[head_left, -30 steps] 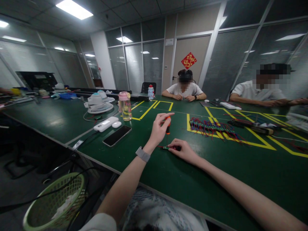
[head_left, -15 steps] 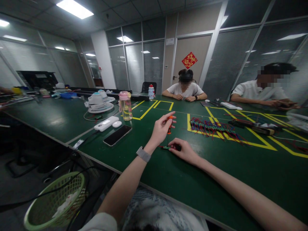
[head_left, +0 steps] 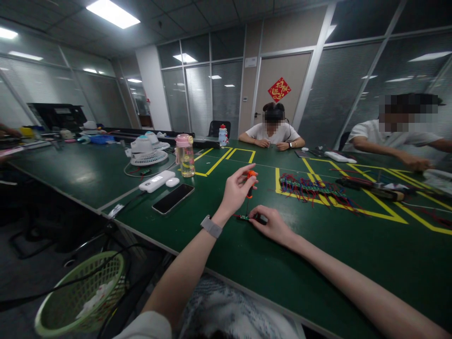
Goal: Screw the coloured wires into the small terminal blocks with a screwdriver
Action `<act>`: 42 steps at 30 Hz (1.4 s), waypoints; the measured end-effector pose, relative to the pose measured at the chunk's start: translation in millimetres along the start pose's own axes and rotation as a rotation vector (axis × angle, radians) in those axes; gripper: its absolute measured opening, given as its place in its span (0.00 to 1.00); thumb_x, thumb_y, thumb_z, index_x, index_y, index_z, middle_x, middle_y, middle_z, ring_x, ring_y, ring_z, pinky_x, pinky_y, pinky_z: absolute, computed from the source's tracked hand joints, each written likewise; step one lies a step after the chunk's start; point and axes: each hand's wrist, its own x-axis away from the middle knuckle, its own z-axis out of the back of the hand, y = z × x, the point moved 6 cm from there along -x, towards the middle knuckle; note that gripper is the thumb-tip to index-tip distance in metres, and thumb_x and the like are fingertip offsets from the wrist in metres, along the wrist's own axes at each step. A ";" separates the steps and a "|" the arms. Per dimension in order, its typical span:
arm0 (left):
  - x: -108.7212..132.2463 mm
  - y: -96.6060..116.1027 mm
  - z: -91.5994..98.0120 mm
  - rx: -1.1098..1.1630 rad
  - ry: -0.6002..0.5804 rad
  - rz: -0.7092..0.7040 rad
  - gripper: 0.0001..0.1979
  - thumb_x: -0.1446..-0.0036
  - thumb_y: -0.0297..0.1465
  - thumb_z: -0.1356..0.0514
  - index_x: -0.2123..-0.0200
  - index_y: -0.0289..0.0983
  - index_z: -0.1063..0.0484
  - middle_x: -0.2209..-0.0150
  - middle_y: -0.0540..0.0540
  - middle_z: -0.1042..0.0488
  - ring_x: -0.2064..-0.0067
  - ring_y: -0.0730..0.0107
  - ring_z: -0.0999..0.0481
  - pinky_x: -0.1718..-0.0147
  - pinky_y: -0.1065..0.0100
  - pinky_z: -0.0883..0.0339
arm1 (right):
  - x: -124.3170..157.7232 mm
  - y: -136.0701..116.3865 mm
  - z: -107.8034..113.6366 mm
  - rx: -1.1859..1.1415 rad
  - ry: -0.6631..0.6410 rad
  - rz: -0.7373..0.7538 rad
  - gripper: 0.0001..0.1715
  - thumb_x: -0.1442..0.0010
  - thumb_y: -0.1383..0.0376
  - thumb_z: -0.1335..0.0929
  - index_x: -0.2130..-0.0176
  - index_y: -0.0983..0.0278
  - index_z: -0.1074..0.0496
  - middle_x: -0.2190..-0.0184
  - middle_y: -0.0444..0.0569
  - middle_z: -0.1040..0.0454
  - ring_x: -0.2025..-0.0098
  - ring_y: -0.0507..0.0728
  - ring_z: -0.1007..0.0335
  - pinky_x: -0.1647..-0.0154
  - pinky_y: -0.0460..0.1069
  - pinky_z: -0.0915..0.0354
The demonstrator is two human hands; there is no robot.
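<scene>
My left hand (head_left: 235,190) pinches the orange handle of a small screwdriver (head_left: 250,182), held upright with its thin shaft pointing down. The tip meets a small green part with red wires (head_left: 243,217) lying on the green table (head_left: 219,249). My right hand (head_left: 271,225) rests on the table and pins that part down with closed fingers. A grey watch sits on my left wrist.
A pile of red, blue and green wired parts (head_left: 310,188) lies inside yellow tape lines. To the left are a black phone (head_left: 173,198), a white power bank (head_left: 156,181), a pink-capped bottle (head_left: 185,155) and small fans (head_left: 144,151). Two people sit across the table. A green basket (head_left: 81,296) stands on the floor.
My left fingers have shifted round the screwdriver handle, as if twisting it. My right hand stays on the part. The person at far right has reached an arm out.
</scene>
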 end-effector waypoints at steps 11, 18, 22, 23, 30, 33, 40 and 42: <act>-0.4 -0.9 1.0 -0.023 0.007 -0.017 0.16 0.43 0.33 0.43 0.50 0.38 0.30 0.58 0.44 0.27 0.63 0.72 0.25 0.67 0.72 0.27 | 0.8 -7.1 1.9 0.023 0.008 0.083 0.06 0.42 0.69 0.35 0.65 0.64 0.27 0.68 0.48 0.25 0.65 0.53 0.29 0.62 0.48 0.33; -0.3 0.4 3.4 -0.069 0.045 -0.056 0.15 0.46 0.33 0.40 0.54 0.37 0.27 0.60 0.46 0.29 0.64 0.74 0.28 0.69 0.73 0.26 | 3.6 -8.6 1.2 0.033 0.000 0.131 0.10 0.40 0.68 0.36 0.63 0.62 0.25 0.65 0.50 0.24 0.62 0.54 0.28 0.59 0.49 0.31; -0.8 2.4 6.6 -0.103 0.090 -0.036 0.15 0.47 0.32 0.39 0.55 0.37 0.27 0.62 0.46 0.29 0.68 0.77 0.28 0.72 0.76 0.27 | 4.3 -10.3 1.4 0.056 -0.005 0.132 0.11 0.39 0.67 0.36 0.63 0.62 0.24 0.65 0.51 0.24 0.62 0.55 0.28 0.60 0.50 0.31; -1.0 2.8 7.3 -0.110 0.097 -0.030 0.15 0.47 0.32 0.39 0.56 0.37 0.26 0.62 0.46 0.28 0.68 0.77 0.28 0.72 0.76 0.27 | 4.4 -10.6 1.2 0.059 -0.008 0.133 0.11 0.39 0.67 0.36 0.62 0.62 0.24 0.65 0.51 0.24 0.62 0.55 0.28 0.60 0.50 0.30; -5.3 -10.4 14.0 -0.065 0.150 0.045 0.17 0.46 0.33 0.40 0.53 0.36 0.28 0.61 0.45 0.27 0.66 0.74 0.26 0.71 0.72 0.26 | 4.7 -9.3 0.4 0.062 -0.008 0.153 0.12 0.39 0.67 0.36 0.62 0.62 0.23 0.64 0.51 0.24 0.62 0.55 0.28 0.60 0.50 0.31; -7.7 -16.6 23.3 -0.016 0.256 0.083 0.18 0.43 0.32 0.43 0.50 0.35 0.31 0.58 0.43 0.28 0.64 0.73 0.26 0.70 0.73 0.27 | 4.4 -9.1 0.6 0.057 -0.006 0.151 0.11 0.39 0.67 0.36 0.62 0.63 0.24 0.65 0.51 0.24 0.62 0.55 0.28 0.60 0.49 0.31; -8.4 3.9 35.7 -0.318 0.106 0.005 0.13 0.42 0.35 0.47 0.59 0.36 0.27 0.73 0.51 0.30 0.75 0.80 0.35 0.77 0.78 0.40 | 2.0 -9.1 1.4 0.059 -0.009 0.109 0.13 0.39 0.66 0.37 0.58 0.61 0.24 0.64 0.51 0.25 0.62 0.55 0.29 0.61 0.49 0.31; -3.3 -2.7 26.0 -0.524 -0.214 0.081 0.11 0.48 0.36 0.42 0.67 0.35 0.25 0.74 0.51 0.29 0.72 0.77 0.32 0.73 0.76 0.39 | 1.3 -9.8 0.7 0.068 -0.023 0.109 0.13 0.39 0.67 0.37 0.58 0.61 0.24 0.64 0.51 0.26 0.63 0.55 0.29 0.62 0.49 0.32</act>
